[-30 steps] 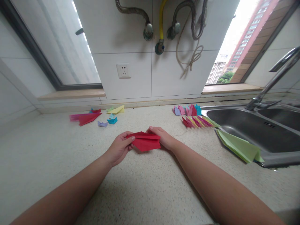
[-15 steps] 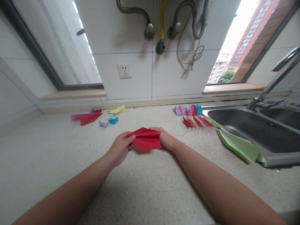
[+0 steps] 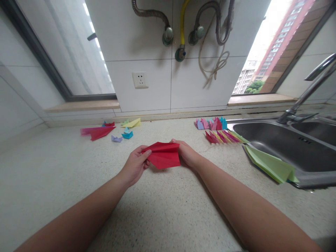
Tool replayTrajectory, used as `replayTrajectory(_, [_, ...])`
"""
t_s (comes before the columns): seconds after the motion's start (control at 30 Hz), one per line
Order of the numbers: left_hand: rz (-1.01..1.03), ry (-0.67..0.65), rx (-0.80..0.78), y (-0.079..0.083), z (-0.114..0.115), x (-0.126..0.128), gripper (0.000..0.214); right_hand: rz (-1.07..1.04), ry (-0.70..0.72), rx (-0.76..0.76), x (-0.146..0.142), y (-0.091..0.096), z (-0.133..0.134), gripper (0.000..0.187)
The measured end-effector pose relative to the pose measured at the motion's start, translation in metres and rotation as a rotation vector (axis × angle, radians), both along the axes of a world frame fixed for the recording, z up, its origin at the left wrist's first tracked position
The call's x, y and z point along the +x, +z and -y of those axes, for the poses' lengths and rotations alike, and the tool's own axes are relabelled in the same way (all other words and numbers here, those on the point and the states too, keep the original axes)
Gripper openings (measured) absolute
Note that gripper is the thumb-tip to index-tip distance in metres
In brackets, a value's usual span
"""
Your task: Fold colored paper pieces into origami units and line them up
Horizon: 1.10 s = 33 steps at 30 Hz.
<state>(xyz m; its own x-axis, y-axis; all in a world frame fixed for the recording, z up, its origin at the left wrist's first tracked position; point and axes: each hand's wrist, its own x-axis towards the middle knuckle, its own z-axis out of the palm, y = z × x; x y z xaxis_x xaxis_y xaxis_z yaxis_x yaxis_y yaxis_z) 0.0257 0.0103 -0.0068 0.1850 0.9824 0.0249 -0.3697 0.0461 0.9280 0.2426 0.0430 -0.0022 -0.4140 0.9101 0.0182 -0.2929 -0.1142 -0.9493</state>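
Note:
A red paper plane [image 3: 165, 157] is held just above the speckled counter [image 3: 147, 217], its folded wings spread and a crease running along the middle. My left hand [image 3: 136, 162] pinches its narrow end, thumb on top and fingers beneath. At the wide end, my right hand [image 3: 186, 154] is closed around the far edge; most of its fingers are hidden behind the paper. Farther back on the left lie another red paper plane [image 3: 102, 132], a yellow paper plane [image 3: 133, 123], a blue paper boat [image 3: 127, 135] and a lilac paper boat [image 3: 117, 139].
Rows of small folded-paper pieces [image 3: 223, 137] stand at the back right. Beside them, a green paper plane [image 3: 270, 162] rests against the rim of a steel sink [image 3: 309, 180] with a faucet [image 3: 294, 108]. Pipes and a socket [image 3: 140, 80] are on the tiled wall behind.
My right hand has shifted slightly along the back of the red paper plane, whose far wing tilts a little differently. My left hand keeps the same pinch.

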Motion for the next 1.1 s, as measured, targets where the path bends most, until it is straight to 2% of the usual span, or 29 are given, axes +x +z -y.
replayTrajectory(0.33, [-0.028,0.021,0.025,0.002,0.001,0.000,0.029,-0.049,-0.021,-0.021,0.002,0.002,0.003,0.038])
replayTrajectory(0.5, [-0.038,0.013,0.049,0.005,0.003,0.001,0.040,0.005,-0.078,0.029,0.007,0.009,0.007,0.024])
replayTrajectory(0.63, [-0.056,0.030,0.045,0.005,0.004,0.001,0.043,0.016,-0.069,0.059,0.007,0.014,0.012,0.022])
replayTrajectory(1.1, [-0.094,0.043,0.074,0.004,0.007,-0.001,0.055,-0.023,-0.101,0.022,-0.019,0.025,0.041,0.019])
